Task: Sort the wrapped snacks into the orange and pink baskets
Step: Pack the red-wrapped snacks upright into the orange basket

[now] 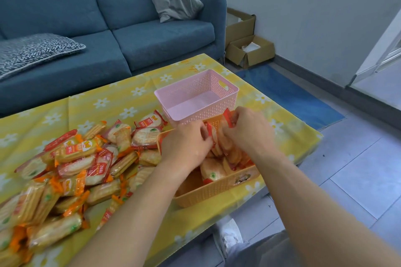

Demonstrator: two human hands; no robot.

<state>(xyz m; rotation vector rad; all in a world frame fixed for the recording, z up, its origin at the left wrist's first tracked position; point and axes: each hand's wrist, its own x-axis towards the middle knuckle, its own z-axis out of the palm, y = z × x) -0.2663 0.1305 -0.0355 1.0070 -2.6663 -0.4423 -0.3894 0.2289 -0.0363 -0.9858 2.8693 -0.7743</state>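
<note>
The orange basket (pixel 219 189) stands near the table's right front edge with several red-wrapped round snacks (pixel 211 171) in it. My left hand (pixel 184 147) and my right hand (pixel 247 131) are both over this basket, each closed on red-wrapped snacks (pixel 221 136) held upright between them. Just behind it, the pink basket (pixel 196 93) holds nothing that I can see. A big pile of wrapped snacks (pixel 71 169), some in red wrappers and some in orange, covers the table's left side.
The table wears a yellow cloth with white flowers (pixel 121 104). A blue sofa (pixel 108 17) with cushions stands behind it. Cardboard boxes (pixel 249 50) sit on the floor at the back right. A blue mat (pixel 293 97) lies right of the table. A white shoe (pixel 227 236) shows below.
</note>
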